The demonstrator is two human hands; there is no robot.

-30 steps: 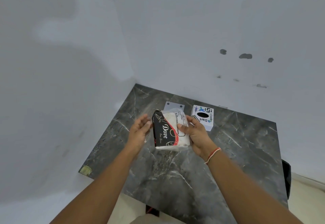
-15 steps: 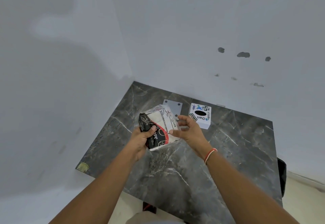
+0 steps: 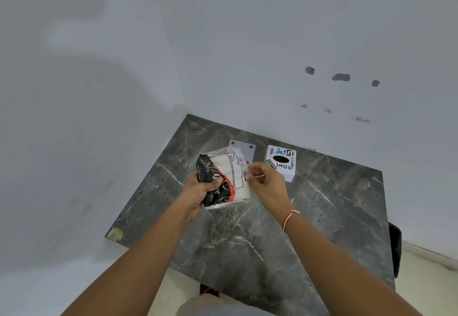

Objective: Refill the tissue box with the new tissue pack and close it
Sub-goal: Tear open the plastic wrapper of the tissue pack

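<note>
A new tissue pack [image 3: 229, 179] in clear wrap with black, red and white print is held above the dark marble table [image 3: 322, 216]. My left hand [image 3: 200, 190] grips its black left side, thumb across the front. My right hand [image 3: 266, 183] pinches the clear wrapper at the pack's right edge with thumb and fingertips. The white tissue box [image 3: 281, 162], with a black oval slot on top and printed logos, stands on the table just beyond my right hand. A flat grey plate [image 3: 244, 151] with dark dots at its corners lies to the box's left, partly hidden by the pack.
The table sits in a corner between two pale walls. A yellowish sticker [image 3: 116, 234] marks its near left corner. A dark object [image 3: 395, 248] stands off the table's right edge. Pale floor shows below the near edge.
My left hand, open beside the pack a second ago, has closed on its black side. My right hand let go of the pack's body and now pinches the wrapper at the right edge.
</note>
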